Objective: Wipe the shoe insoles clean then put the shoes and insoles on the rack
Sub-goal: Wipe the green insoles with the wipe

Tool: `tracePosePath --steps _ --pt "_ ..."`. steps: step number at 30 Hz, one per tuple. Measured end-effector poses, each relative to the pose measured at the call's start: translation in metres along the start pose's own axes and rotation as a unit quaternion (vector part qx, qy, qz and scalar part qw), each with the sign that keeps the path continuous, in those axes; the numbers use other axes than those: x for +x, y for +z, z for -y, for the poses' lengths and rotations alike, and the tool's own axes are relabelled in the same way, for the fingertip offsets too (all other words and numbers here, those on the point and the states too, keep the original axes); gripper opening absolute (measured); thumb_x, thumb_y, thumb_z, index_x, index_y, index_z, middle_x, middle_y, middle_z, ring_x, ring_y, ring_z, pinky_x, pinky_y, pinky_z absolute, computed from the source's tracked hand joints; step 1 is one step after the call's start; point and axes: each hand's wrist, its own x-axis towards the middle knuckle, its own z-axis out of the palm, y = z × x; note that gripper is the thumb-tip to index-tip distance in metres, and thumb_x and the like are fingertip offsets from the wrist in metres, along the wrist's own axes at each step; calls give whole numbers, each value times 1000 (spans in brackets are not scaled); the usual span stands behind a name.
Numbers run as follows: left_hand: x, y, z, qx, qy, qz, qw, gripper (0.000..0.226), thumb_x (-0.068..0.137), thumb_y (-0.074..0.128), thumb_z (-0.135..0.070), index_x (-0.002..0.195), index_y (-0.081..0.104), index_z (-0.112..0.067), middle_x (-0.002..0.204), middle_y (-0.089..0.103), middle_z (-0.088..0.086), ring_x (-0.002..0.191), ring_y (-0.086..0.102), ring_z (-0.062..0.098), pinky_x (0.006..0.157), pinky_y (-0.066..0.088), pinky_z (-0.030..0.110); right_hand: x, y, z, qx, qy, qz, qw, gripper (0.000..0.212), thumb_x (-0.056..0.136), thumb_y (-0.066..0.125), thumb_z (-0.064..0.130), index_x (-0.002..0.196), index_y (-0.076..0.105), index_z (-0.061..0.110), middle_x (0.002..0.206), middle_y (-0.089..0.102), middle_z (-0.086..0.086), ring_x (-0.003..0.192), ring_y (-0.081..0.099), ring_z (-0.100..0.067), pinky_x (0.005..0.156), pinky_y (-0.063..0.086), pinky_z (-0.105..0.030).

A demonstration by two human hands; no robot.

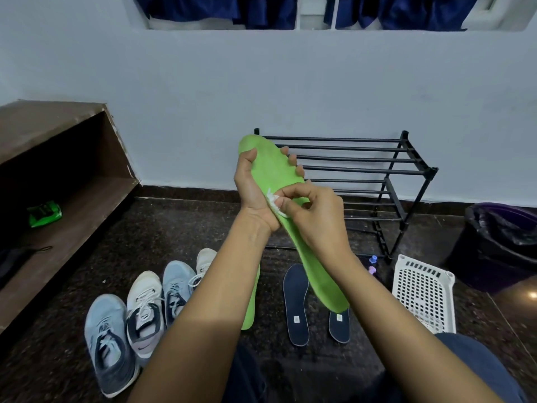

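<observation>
The left hand (252, 184) grips the green insole (274, 167) near its far end, thumb on one edge and fingers curled round the other. The insole is held up off the floor, slanting down towards the near right. The right hand (316, 219) pinches a small white wipe (274, 202) against the insole's middle, close to the left palm.

The main risk is the long free end. Held only at the far part, the soft insole can bend or swing under the rubbing, so the wipe skids and leaves patches uncleaned. Pressing harder could fold the insole or twist it out of the left hand's grip.

The wipe is a small crumpled wad, so it may slip from the fingertips or cover too little at each pass.

If the insole drops, it lands on the dark floor among the two dark insoles (295, 303) and the other green insole (252, 309), picking up dirt again. The shoes (143, 309) sit at the near left, and the black rack (429, 171) stands against the far wall.
</observation>
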Motion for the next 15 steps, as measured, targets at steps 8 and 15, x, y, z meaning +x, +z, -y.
tracePosePath --steps 8,15 --pt "-6 14 21 88 -10 -41 995 33 75 56 -40 89 59 -10 74 55 5 65 55 18 62 48 26 16 -1 -7 -31 17 -109 993 3 78 74 25 80 73 27 80 71 6 74 63 -11 71 50 -32" --pt "2 0 1 25 -3 28 999 38 71 55 -44 92 55 -12 88 54 4 76 53 20 71 45 33 -3 -10 -4 32 21 50 998 5 75 78 27 79 76 25 72 67 12 60 52 5 63 39 -14"
